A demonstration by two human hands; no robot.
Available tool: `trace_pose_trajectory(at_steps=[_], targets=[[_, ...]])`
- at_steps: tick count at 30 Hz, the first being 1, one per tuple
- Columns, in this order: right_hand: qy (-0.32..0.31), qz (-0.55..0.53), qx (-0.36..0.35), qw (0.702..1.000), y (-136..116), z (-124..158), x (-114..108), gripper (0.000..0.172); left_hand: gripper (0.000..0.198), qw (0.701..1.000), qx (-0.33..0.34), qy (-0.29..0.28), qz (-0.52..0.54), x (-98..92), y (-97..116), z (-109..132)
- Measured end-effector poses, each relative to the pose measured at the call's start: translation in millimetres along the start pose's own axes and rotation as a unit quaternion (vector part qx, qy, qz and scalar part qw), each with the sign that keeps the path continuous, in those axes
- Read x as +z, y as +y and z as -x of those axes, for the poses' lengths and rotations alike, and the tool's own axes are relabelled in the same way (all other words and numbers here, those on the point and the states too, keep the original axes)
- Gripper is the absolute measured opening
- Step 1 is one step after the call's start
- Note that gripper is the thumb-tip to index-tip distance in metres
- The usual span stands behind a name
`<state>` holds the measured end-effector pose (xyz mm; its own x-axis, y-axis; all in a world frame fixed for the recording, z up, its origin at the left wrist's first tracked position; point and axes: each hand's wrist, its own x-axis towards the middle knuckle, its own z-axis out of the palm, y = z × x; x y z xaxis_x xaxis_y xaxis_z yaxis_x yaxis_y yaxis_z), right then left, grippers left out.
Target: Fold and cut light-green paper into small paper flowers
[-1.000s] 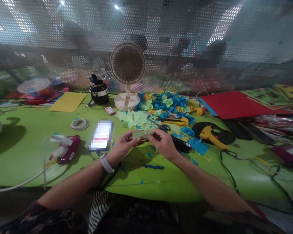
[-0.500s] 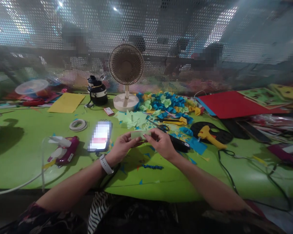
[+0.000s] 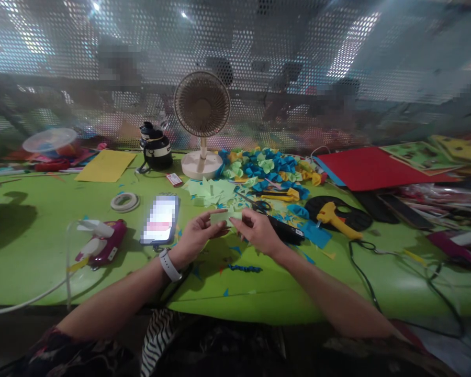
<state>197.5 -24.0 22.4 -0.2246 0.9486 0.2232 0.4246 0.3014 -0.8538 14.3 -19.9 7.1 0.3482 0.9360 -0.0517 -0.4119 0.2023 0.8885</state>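
A small pale green piece of paper (image 3: 220,216) is stretched between my two hands, above the near part of the green table. My left hand (image 3: 199,233) pinches its left end between thumb and fingers; a white watch sits on that wrist. At the right end, my right hand (image 3: 258,230) grips the paper with thumb and forefinger. Just beyond lie loose pale green paper pieces (image 3: 212,191) and a pair of scissors (image 3: 261,204). A twisted blue strip (image 3: 244,268) rests on the table below my hands.
A phone (image 3: 160,220), a tape roll (image 3: 124,202) and a purple power strip (image 3: 108,243) lie to the left. Behind stand a fan (image 3: 202,112), a dark bottle (image 3: 156,149) and folded paper pieces (image 3: 269,165). On the right are a yellow glue gun (image 3: 335,220) and red sheet (image 3: 377,170).
Both hands stay in nearly the same place. The fingers of my right hand have shifted slightly on the paper, and more of its right end shows.
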Motion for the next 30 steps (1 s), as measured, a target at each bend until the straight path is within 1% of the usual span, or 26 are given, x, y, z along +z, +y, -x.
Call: trace_pose_trajectory(at_steps=[3,5,9,13,18,21,26,28,30], targets=[[-0.007,-0.022,-0.005,1.000,0,0,-1,0.037,0.044,1.000,0.008,-0.011,-0.021,-1.4,2,-1],[-0.015,-0.041,0.003,0.999,-2,0,-2,0.037,0.047,0.999,0.014,-0.018,-0.033,-2.2,3,-1],[-0.070,-0.114,0.040,0.990,-5,-1,-2,0.034,0.055,0.997,0.026,-0.026,-0.071,-2.4,6,2],[-0.091,-0.152,0.058,0.982,-6,-5,-3,0.038,0.058,0.996,0.029,-0.017,-0.085,-2.2,11,3],[-0.114,-0.181,0.083,0.973,-7,-9,-11,0.042,0.060,0.993,0.038,0.009,-0.111,-1.6,18,3],[-0.123,-0.190,0.088,0.970,-10,-11,-15,0.042,0.062,0.992,0.039,0.014,-0.121,-1.8,22,2],[-0.101,-0.190,0.100,0.971,-15,-12,-23,0.044,0.059,0.991,0.058,0.026,-0.118,-10.5,31,-3],[-0.079,-0.204,0.107,0.970,-17,-12,-25,0.046,0.058,0.990,0.075,0.045,-0.109,-15.2,34,-6],[-0.043,-0.226,0.115,0.966,-18,-12,-26,0.046,0.057,0.989,0.094,0.074,-0.090,-16.8,35,-7]])
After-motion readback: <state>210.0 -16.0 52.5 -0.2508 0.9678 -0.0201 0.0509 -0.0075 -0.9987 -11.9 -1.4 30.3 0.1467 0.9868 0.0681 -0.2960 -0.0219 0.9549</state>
